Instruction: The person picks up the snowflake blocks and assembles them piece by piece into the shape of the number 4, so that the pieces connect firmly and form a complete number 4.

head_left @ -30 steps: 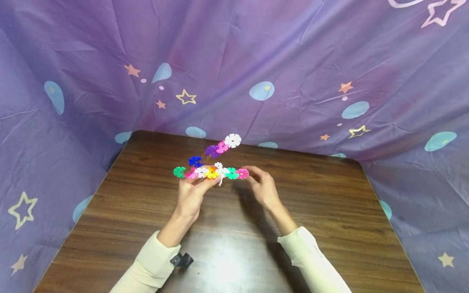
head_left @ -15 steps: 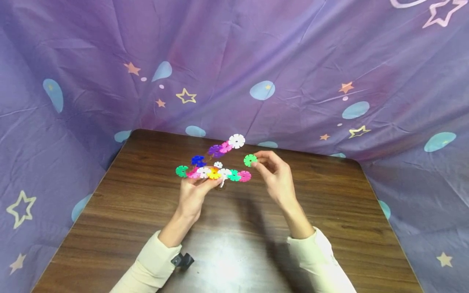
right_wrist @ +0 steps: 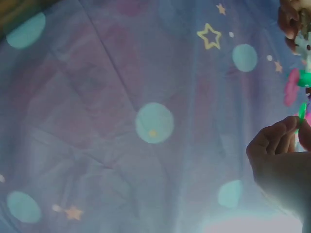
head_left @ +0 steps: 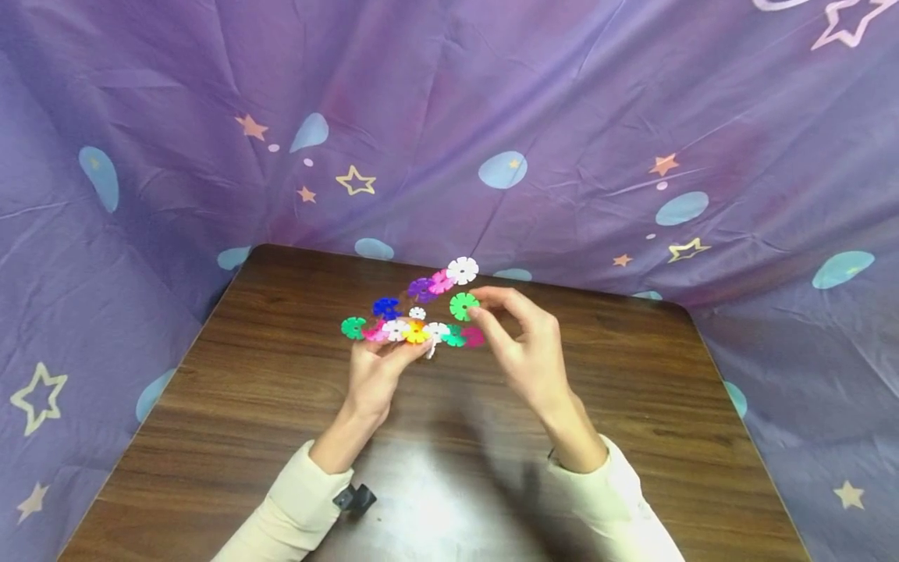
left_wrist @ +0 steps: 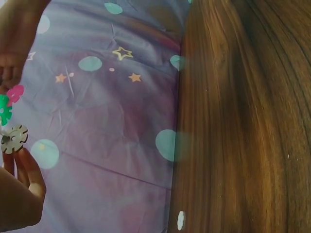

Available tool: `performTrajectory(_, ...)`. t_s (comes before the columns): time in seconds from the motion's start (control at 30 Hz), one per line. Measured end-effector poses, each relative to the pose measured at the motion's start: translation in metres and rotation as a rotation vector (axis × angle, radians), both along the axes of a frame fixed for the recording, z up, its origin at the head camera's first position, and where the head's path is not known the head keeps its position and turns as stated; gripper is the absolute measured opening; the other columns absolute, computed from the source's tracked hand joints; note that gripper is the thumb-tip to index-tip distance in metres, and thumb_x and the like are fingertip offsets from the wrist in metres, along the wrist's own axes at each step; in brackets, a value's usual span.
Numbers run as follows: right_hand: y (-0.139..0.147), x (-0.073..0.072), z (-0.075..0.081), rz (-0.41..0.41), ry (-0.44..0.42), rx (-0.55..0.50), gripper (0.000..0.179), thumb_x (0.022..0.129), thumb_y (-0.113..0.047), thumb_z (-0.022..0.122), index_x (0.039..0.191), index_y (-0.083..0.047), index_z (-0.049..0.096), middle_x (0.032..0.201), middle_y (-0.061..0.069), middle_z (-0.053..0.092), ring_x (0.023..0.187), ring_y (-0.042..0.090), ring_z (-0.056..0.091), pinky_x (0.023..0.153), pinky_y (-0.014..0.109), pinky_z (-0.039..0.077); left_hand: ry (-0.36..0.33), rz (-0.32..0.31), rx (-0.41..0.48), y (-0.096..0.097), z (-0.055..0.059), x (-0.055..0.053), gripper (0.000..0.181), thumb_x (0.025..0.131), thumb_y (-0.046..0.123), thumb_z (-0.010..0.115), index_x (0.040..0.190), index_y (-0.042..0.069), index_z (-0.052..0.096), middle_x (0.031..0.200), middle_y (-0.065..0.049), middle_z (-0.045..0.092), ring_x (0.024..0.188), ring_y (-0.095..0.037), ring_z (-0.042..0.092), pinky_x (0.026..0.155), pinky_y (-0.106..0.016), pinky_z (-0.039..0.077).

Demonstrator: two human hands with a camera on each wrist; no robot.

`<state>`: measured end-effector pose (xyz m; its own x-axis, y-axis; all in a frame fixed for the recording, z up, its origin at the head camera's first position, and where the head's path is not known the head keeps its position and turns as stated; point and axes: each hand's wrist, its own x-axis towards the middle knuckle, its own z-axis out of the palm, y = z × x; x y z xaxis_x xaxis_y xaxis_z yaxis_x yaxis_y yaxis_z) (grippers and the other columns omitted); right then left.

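Note:
My left hand (head_left: pixel 371 376) holds a chain of interlocking flower-shaped plastic discs (head_left: pixel 416 332) above the table. Its front row runs from a green disc (head_left: pixel 353 328) at the left to a pink disc (head_left: pixel 474 336) at the right. A second branch rises behind through blue, purple and pink to a white disc (head_left: pixel 462 271). Between thumb and fingertips, my right hand (head_left: pixel 530 351) pinches a loose light green disc (head_left: pixel 463 307). That disc is just above the row's pink end; whether they touch I cannot tell. In the right wrist view the green disc (right_wrist: pixel 302 111) shows edge-on.
A small white disc (head_left: pixel 417 313) lies on the brown wooden table (head_left: pixel 632 406), behind the chain. A purple patterned cloth (head_left: pixel 576 117) hangs around the table's back and sides. A black device (head_left: pixel 354 498) is strapped at the left cuff.
My right hand has let go of the chain's pink end and brought the light green disc into view, then shifted it left towards the chain. The chain has drifted slightly right.

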<state>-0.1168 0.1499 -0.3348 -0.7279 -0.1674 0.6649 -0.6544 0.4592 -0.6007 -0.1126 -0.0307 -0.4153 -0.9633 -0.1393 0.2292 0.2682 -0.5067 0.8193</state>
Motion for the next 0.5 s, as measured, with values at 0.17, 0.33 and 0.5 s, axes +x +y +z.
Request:
performTrajectory(0.17,-0.012,0.008,0.003,-0.031,0.121,0.109,0.017,0.094,-0.008,0.075,0.110,-0.004,0.075,0.087,0.006,0.074,0.076,0.013,0.067,0.070,0.016,0.054,0.003,0.035,0.009,0.005,0.001,0.001,0.041,0.077,-0.020,0.071,0.101,0.012,0.076,0.093,0.007,0.077,0.090,-0.008,0.072,0.083,-0.023,0.061)
performTrajectory(0.33,-0.019,0.011,0.002,-0.054,0.155,0.192,0.017,0.094,-0.007,0.073,0.110,-0.003,0.074,0.086,0.005,0.074,0.076,0.012,0.067,0.066,0.020,0.057,0.010,0.047,0.011,0.009,0.001,0.002,0.046,0.078,-0.020,0.071,0.100,0.020,0.076,0.096,0.007,0.077,0.092,-0.008,0.072,0.085,-0.023,0.061)
performTrajectory(0.5,-0.022,0.013,0.003,-0.059,0.191,0.248,0.018,0.093,-0.005,0.072,0.110,-0.001,0.073,0.084,0.006,0.075,0.075,0.014,0.067,0.066,0.025,0.059,0.023,0.063,0.021,0.012,0.000,0.003,0.045,0.078,-0.020,0.071,0.101,0.019,0.076,0.096,0.007,0.077,0.091,-0.008,0.072,0.085,-0.023,0.061)
